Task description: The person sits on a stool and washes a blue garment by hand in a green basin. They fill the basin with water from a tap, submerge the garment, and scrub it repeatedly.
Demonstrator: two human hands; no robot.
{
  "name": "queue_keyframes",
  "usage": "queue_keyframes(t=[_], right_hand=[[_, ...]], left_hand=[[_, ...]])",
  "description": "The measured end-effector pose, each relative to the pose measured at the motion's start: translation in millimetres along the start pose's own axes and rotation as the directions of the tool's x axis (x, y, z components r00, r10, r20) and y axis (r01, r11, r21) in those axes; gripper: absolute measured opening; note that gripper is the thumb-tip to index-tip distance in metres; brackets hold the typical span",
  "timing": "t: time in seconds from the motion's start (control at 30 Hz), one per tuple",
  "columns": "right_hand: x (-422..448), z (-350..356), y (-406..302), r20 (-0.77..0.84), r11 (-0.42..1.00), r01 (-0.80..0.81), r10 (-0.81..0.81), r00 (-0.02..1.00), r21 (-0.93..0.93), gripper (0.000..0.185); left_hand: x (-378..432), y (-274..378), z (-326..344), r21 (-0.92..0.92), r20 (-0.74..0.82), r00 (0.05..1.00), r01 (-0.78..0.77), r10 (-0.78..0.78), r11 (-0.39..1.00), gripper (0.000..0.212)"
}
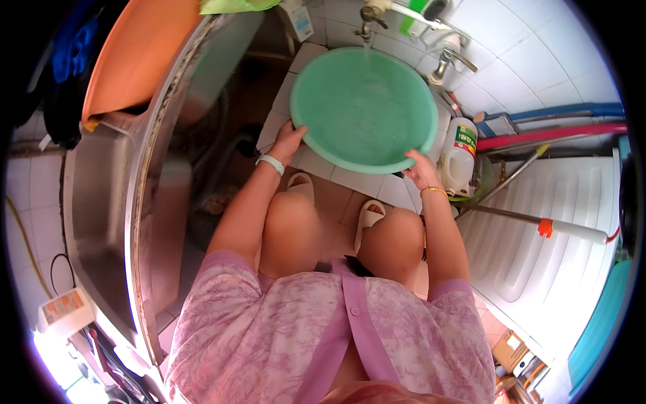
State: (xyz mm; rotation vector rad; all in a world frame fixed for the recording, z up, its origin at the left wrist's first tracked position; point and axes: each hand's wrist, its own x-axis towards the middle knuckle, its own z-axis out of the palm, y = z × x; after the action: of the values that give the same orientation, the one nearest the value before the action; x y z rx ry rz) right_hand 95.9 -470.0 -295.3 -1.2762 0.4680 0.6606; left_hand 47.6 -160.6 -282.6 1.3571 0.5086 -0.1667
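A large round green plastic basin [361, 108] lies below a metal wall tap [370, 22], and water runs from the tap into it. My left hand [289, 139] grips the basin's rim at its lower left, with the thumb on top. The rim's lower right is held by my right hand [420, 169], thumb over the edge. The fingers under the rim are mostly hidden on both sides. Some water shows inside the basin. A second tap [444, 64] is fixed to the wall on the right.
Right of the basin stands a white plastic jug [458, 156], near several mop or broom handles [550, 139] and a white ribbed panel [550, 242]. At left are a stainless-steel sink [108, 202] and an orange basin [139, 55]. White tiles [353, 179] lie under the green basin.
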Motion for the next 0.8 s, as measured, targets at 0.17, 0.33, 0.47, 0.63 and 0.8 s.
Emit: queue_keyframes(t=[0.17, 0.33, 0.47, 0.63, 0.8], right_hand=[[-8.5, 9.2, -4.5, -0.047, 1.000, -0.030, 0.029, 0.998, -0.005, 0.022], [-7.7, -4.5, 2.5, 0.003, 0.998, 0.014, -0.014, 1.000, -0.056, 0.022], [-19.0, 15.8, 12.7, 0.030, 0.997, 0.076, -0.076, 0.997, 0.000, 0.030], [-18.5, 30.1, 14.5, 0.140, 0.991, 0.069, -0.053, 0.989, -0.115, 0.031], [-20.3, 33.5, 9.3, 0.192, 0.968, 0.044, 0.005, 0.981, -0.246, 0.032]], left_hand=[[-1.8, 3.6, 5.0, -0.011, -0.012, 1.000, 0.019, -0.019, 1.000, 0.034], [-7.9, 2.3, 4.6, 0.122, -0.051, 0.994, -0.092, 0.098, 0.988, 0.037], [-26.2, -5.7, -14.4, 0.075, -0.116, 0.986, -0.108, 0.116, 0.991, 0.038], [-51.3, -10.8, -33.1, 0.026, -0.210, 0.958, -0.193, 0.194, 0.981, 0.038], [-66.5, -4.4, -34.8, 0.080, -0.243, 0.949, -0.187, 0.201, 0.979, 0.038]])
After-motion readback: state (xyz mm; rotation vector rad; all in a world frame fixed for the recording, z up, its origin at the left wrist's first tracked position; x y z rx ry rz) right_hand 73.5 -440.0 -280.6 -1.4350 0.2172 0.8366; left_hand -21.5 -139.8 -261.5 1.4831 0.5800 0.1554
